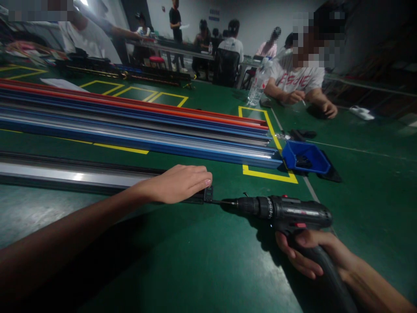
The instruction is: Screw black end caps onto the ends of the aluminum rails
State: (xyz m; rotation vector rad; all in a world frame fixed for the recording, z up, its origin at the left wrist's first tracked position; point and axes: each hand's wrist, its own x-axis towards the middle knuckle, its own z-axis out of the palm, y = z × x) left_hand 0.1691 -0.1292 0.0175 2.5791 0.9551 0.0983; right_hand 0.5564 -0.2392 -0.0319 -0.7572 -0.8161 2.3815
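Note:
My left hand (182,182) lies over the right end of a long black rail (81,176) with a silvery face, its fingers closed around it. A black end cap (208,194) sits at that end, just beyond my fingertips. In my right hand (312,252) is a black cordless drill (289,211), held by the handle and pointing left. The drill's thin bit (224,202) reaches the end cap; whether it sits in a screw is too small to tell. Close to the chuck is a small dark screw (245,194).
Orange and blue rails (195,150) lie side by side across the green table (195,261). Past their right end stands a blue bin (293,152) with small dark parts. A water bottle (256,84) and a seated co-worker (298,82) are across the table. Yellow tape (270,176) marks the surface.

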